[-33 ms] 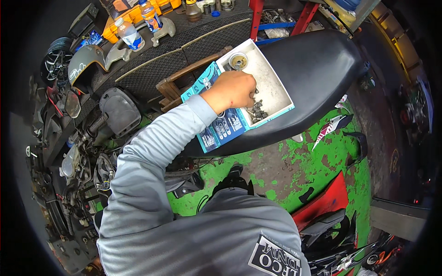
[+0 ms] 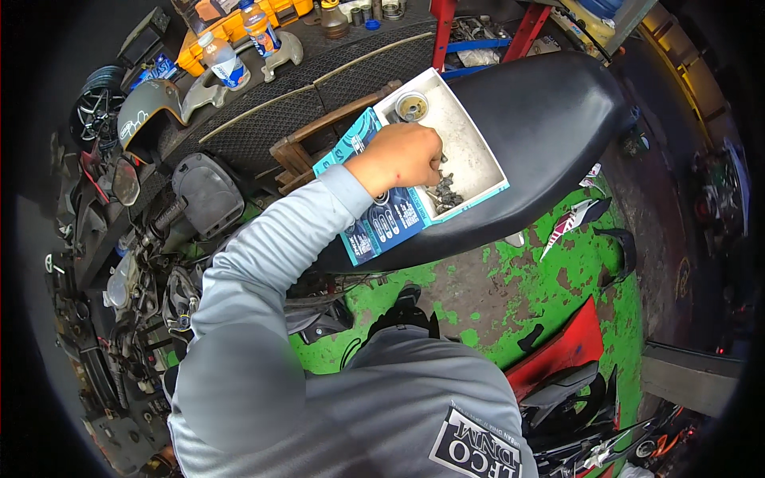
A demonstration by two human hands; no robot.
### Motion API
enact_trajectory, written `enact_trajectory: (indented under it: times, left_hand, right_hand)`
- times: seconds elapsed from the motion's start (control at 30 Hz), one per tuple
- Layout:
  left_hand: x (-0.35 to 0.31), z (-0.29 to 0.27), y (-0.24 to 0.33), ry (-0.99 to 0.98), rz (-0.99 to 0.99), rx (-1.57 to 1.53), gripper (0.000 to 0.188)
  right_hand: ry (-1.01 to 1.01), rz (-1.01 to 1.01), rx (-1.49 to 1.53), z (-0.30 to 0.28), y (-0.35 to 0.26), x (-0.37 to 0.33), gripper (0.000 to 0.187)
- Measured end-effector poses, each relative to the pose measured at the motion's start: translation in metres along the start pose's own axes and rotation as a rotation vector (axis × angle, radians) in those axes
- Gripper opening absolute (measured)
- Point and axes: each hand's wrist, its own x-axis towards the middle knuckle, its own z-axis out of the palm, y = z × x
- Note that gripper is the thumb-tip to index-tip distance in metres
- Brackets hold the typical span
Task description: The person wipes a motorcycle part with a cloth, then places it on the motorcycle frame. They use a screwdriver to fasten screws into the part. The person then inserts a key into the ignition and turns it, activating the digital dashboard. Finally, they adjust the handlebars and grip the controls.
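Observation:
My left hand (image 2: 402, 157) reaches into a shallow open cardboard box (image 2: 468, 147), white inside and blue outside. Its fingers are curled downward and pressed together, and the tips are mostly hidden, so what they pinch does not show. Right beside the fingertips lies a pile of small dark metal fasteners (image 2: 449, 193), along the box's near side. A round metal part (image 2: 413, 105) with a yellowish rim sits in the far left corner. The printed blue lid flap (image 2: 381, 231) folds out to the left under my wrist. My right hand is out of view.
The box rests on a long black motorcycle seat (image 2: 550, 111). Behind it, a mesh-topped bench (image 2: 275, 123) holds bottles (image 2: 225, 62) and an orange case (image 2: 191, 57). Motorcycle parts crowd the left. A red panel (image 2: 562, 350) lies on the worn green floor (image 2: 494, 279).

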Motion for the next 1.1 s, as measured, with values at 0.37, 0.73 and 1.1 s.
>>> enact_trajectory:
  times: [0.37, 0.73, 1.1]
  left_hand:
    - [0.0, -0.025, -0.047, 0.002, -0.027, -1.016, 0.007]
    - [0.007, -0.032, -0.036, 0.059, 0.071, -0.789, 0.01]
    - [0.001, -0.03, -0.042, 0.077, 0.084, -0.076, 0.023]
  right_hand:
    - [0.02, 0.004, 0.0, 0.003, 0.006, -0.002, 0.023]
    - [0.034, 0.002, 0.005, 0.002, 0.014, -0.006, 0.025]
    - [0.066, 0.0, 0.024, 0.002, 0.028, -0.012, 0.027]
